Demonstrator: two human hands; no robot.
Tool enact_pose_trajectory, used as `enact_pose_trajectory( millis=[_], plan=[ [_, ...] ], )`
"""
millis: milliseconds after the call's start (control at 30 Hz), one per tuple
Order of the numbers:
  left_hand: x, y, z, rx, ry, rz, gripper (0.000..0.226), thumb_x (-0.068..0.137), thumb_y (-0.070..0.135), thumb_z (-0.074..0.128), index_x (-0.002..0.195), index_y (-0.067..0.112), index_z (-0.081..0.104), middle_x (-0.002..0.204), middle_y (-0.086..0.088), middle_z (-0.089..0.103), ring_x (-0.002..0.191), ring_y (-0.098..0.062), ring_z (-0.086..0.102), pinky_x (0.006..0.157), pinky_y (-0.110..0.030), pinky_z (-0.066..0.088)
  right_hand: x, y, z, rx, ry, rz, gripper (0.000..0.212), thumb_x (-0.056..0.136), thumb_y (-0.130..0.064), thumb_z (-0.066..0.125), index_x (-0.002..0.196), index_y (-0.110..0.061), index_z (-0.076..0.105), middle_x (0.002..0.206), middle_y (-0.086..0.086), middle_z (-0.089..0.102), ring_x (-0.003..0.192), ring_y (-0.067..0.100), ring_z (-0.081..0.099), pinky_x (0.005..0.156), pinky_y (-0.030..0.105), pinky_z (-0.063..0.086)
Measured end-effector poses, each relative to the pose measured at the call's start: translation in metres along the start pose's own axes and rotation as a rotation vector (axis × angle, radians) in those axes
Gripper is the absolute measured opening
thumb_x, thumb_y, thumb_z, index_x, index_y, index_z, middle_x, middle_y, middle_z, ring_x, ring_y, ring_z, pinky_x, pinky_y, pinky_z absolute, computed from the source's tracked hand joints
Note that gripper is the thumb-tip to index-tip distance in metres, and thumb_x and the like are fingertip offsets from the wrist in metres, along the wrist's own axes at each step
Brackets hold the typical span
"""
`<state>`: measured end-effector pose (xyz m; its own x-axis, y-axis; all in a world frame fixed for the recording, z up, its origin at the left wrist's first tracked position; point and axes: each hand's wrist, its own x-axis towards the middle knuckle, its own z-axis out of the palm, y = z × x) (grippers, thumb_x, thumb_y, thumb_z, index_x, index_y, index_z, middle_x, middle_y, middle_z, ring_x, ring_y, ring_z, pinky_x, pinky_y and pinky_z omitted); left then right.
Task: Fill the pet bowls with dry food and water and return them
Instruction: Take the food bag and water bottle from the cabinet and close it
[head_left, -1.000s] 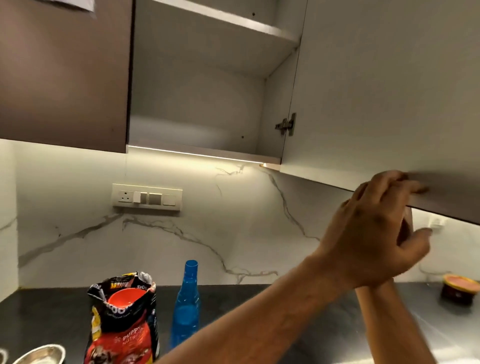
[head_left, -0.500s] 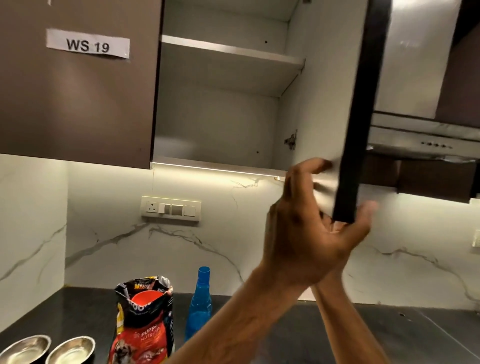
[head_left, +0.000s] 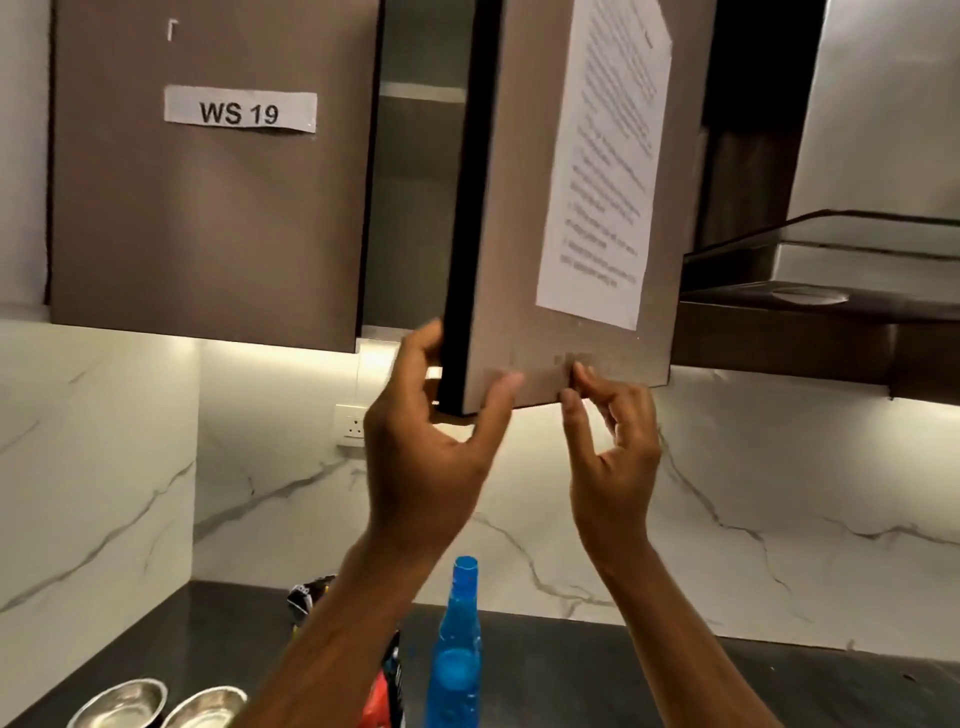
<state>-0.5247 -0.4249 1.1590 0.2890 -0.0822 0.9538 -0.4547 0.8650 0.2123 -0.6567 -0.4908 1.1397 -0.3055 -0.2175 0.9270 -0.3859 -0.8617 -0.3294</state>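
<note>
My left hand (head_left: 431, 447) grips the door's (head_left: 519, 208) lower corner; my right hand (head_left: 613, 457) seems to pinch its bottom edge, fingers curled.

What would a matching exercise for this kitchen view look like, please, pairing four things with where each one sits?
Things:
1. blue bottle
2. steel bowls
3. printed sheet
4. WS 19 label

Places:
A. on the closed door at the left
B. on the part-open door
C. bottom-left corner of the view
D. upright on the counter, bottom centre

Pairs: 1-D, 2-C, 3-B, 4-A
</note>
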Motion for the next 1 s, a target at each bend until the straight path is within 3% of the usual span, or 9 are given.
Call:
enact_pose_trajectory(
  millis=[100,200,267,367,500,667,833,1000],
  plan=[
    [0.013,-0.047,-0.020,0.222,0.126,0.078,0.065,0.080,0.026,0.076,0.133,0.010,0.043,0.130,0.001,0.053,0.120,-0.006,0.049,0.092,-0.006,0.044,0.000,0.013,0.032,-0.152,-0.095,-0.086,0.037,0.090,-0.037,0.061,0.121,-0.017,0.064,0.112,0.000,0.060,0.103,0.011,0.056,0.086,0.020,0.052],
    [0.023,-0.101,-0.028,0.569,0.117,0.255,0.046,0.086,0.023,0.069,0.127,0.011,0.053,0.136,-0.008,0.040,0.124,-0.023,0.042,0.106,-0.025,0.037,-0.002,0.028,0.063,-0.335,-0.164,-0.169,0.044,0.086,-0.029,0.069,0.127,-0.017,0.061,0.115,0.004,0.059,0.105,0.009,0.052,0.084,0.006,0.040],
    [0.026,-0.136,-0.033,0.758,0.004,0.353,0.042,0.087,0.022,0.064,0.126,0.012,0.056,0.140,-0.011,0.044,0.129,-0.030,0.038,0.109,-0.044,0.032,-0.005,0.039,0.085,-0.414,-0.190,-0.210,0.050,0.082,-0.017,0.072,0.130,-0.015,0.059,0.117,0.008,0.059,0.107,0.016,0.055,0.083,0.012,0.045],
    [0.024,-0.167,-0.035,0.905,-0.258,0.369,0.063,0.082,0.027,0.062,0.139,0.010,0.043,0.149,-0.016,0.041,0.140,-0.036,0.029,0.113,-0.057,0.024,-0.004,0.056,0.109,-0.487,-0.183,-0.288,0.056,0.078,-0.005,0.074,0.131,-0.013,0.057,0.116,0.012,0.057,0.107,0.023,0.055,0.077,0.025,0.054],
    [0.021,-0.196,-0.028,1.031,-0.446,0.318,0.081,0.077,0.039,0.064,0.146,0.008,0.035,0.156,-0.019,0.025,0.145,-0.039,0.019,0.116,-0.059,0.011,-0.001,0.077,0.131,-0.598,-0.202,-0.357,0.060,0.074,0.001,0.074,0.131,-0.009,0.056,0.116,0.016,0.057,0.105,0.028,0.056,0.074,0.032,0.058],
    [0.037,-0.237,-0.018,1.066,-0.594,0.264,0.090,0.072,0.043,0.071,0.146,0.007,0.035,0.155,-0.021,0.026,0.143,-0.041,0.022,0.115,-0.061,0.012,0.006,0.095,0.153,-0.736,-0.320,-0.377,0.067,0.074,-0.003,0.072,0.137,-0.005,0.051,0.119,0.017,0.057,0.105,0.030,0.055,0.081,0.036,0.056],
    [0.048,-0.273,-0.006,1.060,-0.688,0.259,0.097,0.073,0.048,0.068,0.148,0.004,0.027,0.156,-0.025,0.021,0.144,-0.043,0.017,0.116,-0.056,0.010,0.010,0.110,0.169,-0.860,-0.388,-0.367,0.071,0.075,-0.011,0.071,0.141,-0.004,0.045,0.126,0.017,0.055,0.108,0.030,0.053,0.090,0.037,0.051],
    [0.049,-0.287,-0.002,0.991,-0.724,0.287,0.098,0.075,0.040,0.069,0.150,0.003,0.017,0.157,-0.025,0.010,0.145,-0.044,0.007,0.118,-0.055,0.007,0.010,0.118,0.174,-0.922,-0.401,-0.353,0.074,0.077,-0.017,0.071,0.143,-0.004,0.041,0.132,0.018,0.052,0.113,0.032,0.052,0.096,0.037,0.047]
  ],
)
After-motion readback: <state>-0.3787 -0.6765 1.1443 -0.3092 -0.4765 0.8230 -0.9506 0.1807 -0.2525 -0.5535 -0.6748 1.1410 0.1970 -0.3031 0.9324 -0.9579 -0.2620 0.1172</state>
